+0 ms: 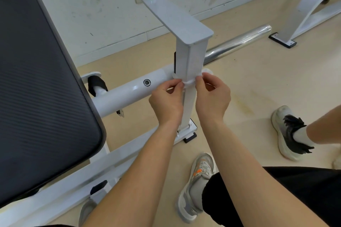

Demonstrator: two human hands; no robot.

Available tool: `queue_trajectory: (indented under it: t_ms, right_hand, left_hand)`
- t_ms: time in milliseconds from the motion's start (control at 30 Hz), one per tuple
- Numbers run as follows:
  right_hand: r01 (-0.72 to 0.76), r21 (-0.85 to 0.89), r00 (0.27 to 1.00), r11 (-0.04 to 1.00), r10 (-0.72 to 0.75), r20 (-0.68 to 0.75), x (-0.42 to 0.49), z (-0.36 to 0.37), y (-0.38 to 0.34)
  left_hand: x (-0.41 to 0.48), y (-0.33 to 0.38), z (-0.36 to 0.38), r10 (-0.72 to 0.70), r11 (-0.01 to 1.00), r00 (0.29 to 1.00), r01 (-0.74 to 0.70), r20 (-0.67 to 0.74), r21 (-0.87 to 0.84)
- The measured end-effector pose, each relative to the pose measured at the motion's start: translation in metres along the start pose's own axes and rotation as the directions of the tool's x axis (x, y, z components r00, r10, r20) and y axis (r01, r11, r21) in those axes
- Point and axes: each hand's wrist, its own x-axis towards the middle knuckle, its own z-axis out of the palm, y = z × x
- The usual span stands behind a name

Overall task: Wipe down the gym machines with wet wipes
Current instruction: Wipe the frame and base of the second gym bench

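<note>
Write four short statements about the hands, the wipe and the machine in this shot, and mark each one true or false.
1. The left hand and the right hand both pinch the wet wipe. True.
2. The wet wipe lies on the black pad. False: it is stretched across the white upright post, apart from the black pad.
3. A chrome bar runs behind the post. True.
4. The right hand rests on the chrome bar. False: it pinches the wet wipe at the post.
</note>
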Motion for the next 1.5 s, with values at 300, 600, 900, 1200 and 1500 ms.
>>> queue_trajectory:
  t_ms: [300, 600, 900, 1200, 1500]
  right_hand:
    - [-0.028, -0.071, 0.999, 0.997, 0.026, -0.032, -0.003, 0.017, 0.057]
    - [-0.205, -0.167, 0.978, 0.964, 0.209, 0.003, -0.007, 0.024, 0.123]
    - [-0.281, -0.134, 0.96, 0.95, 0.28, -0.026, -0.015, 0.024, 0.129]
    - [-0.06, -0.09, 0.998, 0.994, 0.059, -0.017, -0.023, 0.024, 0.099]
    - [-0.265, -0.175, 0.964, 0.948, 0.261, -0.045, -0.01, 0.032, 0.149]
  left_hand:
    - [0.009, -0.03, 0.002, 0.002, 0.996, 1.0, -0.004, 0.023, 0.088]
    - [0.012, -0.096, 0.01, -0.153, 0.978, 0.988, 0.147, 0.027, 0.151]
    - [0.01, -0.116, 0.009, -0.212, 0.967, 0.976, 0.202, 0.053, 0.153]
    - [-0.003, -0.092, 0.002, -0.131, 0.984, 0.985, 0.115, 0.115, 0.14]
    - [0.011, -0.125, 0.01, -0.176, 0.963, 0.981, 0.153, 0.084, 0.223]
